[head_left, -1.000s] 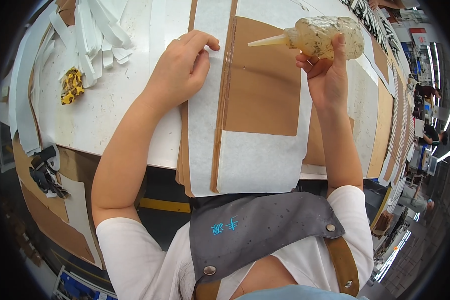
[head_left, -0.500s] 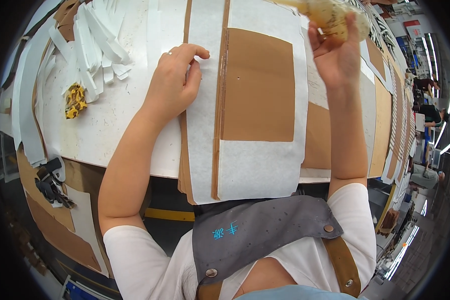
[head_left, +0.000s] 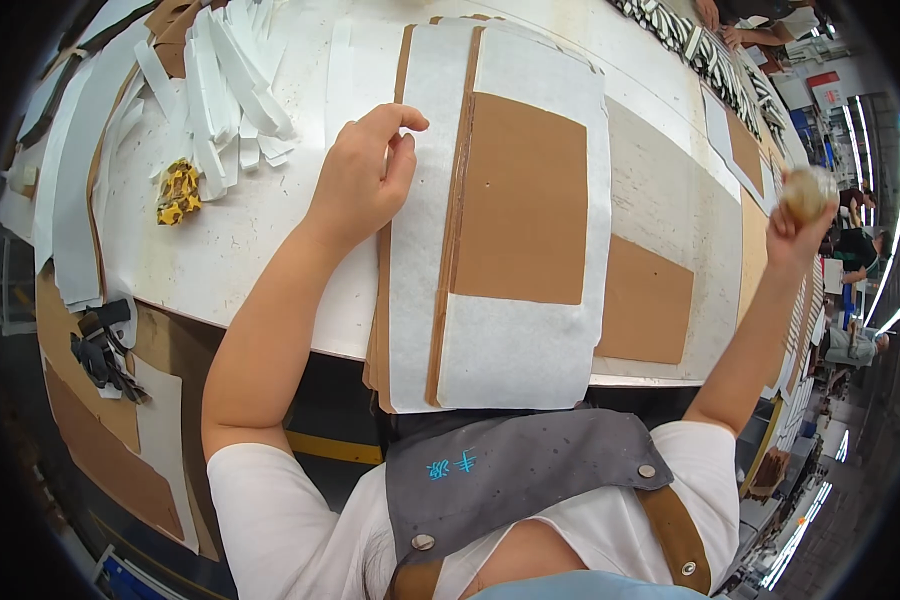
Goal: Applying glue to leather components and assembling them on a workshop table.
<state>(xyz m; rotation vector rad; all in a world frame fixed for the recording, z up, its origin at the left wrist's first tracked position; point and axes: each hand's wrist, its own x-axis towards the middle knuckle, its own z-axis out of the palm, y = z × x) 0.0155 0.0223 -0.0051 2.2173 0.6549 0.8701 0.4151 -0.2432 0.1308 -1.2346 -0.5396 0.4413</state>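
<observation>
A stack of flat brown pieces with white facing [head_left: 515, 350] lies in front of me, its layers offset at the left edge. A brown rectangular area [head_left: 520, 200] shows on the top piece, beside a long narrow brown strip edge. My left hand [head_left: 365, 170] is over the left side of the stack, fingers loosely curled, thumb and forefinger slightly apart with nothing between them. Far out to the right, my right hand [head_left: 795, 240] grips a translucent bottle with yellowish contents [head_left: 808, 190], blurred by motion. Whether the left hand touches the stack is unclear.
White strips [head_left: 225, 85] are heaped at the far left, near a crumpled yellow-and-black wrapper [head_left: 178, 192]. Another brown piece [head_left: 645, 300] lies right of the stack. Striped black-and-white pieces [head_left: 685, 40] line the far right, where another person's hands [head_left: 720, 25] show.
My right hand has swung right and away from the stack with the bottle. The left hand stays over the stack's left side.
</observation>
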